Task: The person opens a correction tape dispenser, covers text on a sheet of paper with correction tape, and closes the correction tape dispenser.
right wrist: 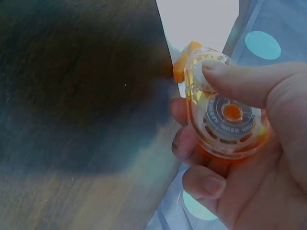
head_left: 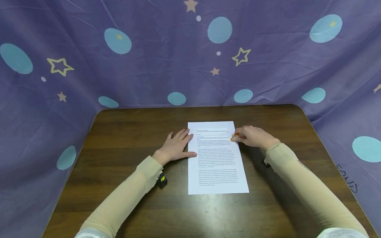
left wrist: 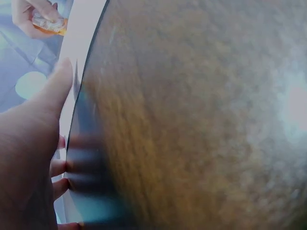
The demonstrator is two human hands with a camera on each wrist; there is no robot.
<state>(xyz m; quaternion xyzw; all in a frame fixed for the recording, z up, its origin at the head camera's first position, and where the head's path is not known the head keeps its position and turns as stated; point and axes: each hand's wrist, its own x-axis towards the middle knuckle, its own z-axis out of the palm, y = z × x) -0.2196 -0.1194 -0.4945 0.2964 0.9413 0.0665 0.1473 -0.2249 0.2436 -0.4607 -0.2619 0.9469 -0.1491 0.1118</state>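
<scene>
Tape dispenser (right wrist: 225,120): clear oval case, orange parts inside, round grey-ringed reel with an orange hub. Location: over the upper right margin of the printed sheet (head_left: 214,178), inside the right hand (head_left: 257,137). Its orange tip (right wrist: 181,67) points inward over the page, level with the upper lines of text. Contact between tip and paper: cannot tell from these views.

Right grip: closed round the dispenser. Thumb laid along the clear face, its end near the tip side; the other fingers bent behind and beneath the case, some fingertips showing past its edge. One finger is folded back towards the palm below the case.

Left hand (head_left: 175,147): open, palm down, fingers spread and close to straight, gripping nothing. Thumb and index fingertip lie over the left edge of the sheet; the middle fingertip is right at that edge, the remaining fingers over the table (head_left: 134,132). In the left wrist view the thumb extends along the page, well apart from the other fingers.

Sheet: white, flat, portrait to the wearer, dense printed paragraphs; individual words too small to read. Table: brown wood grain, glossy, bright reflection below the sheet.

Both forearms in pale yellow sleeves (head_left: 125,191). Small black device (head_left: 161,180) under the left wrist.

Surround: purple curtain (head_left: 166,49) printed with blue ovals and stars; dark handwritten letters (head_left: 346,178) at lower right.
</scene>
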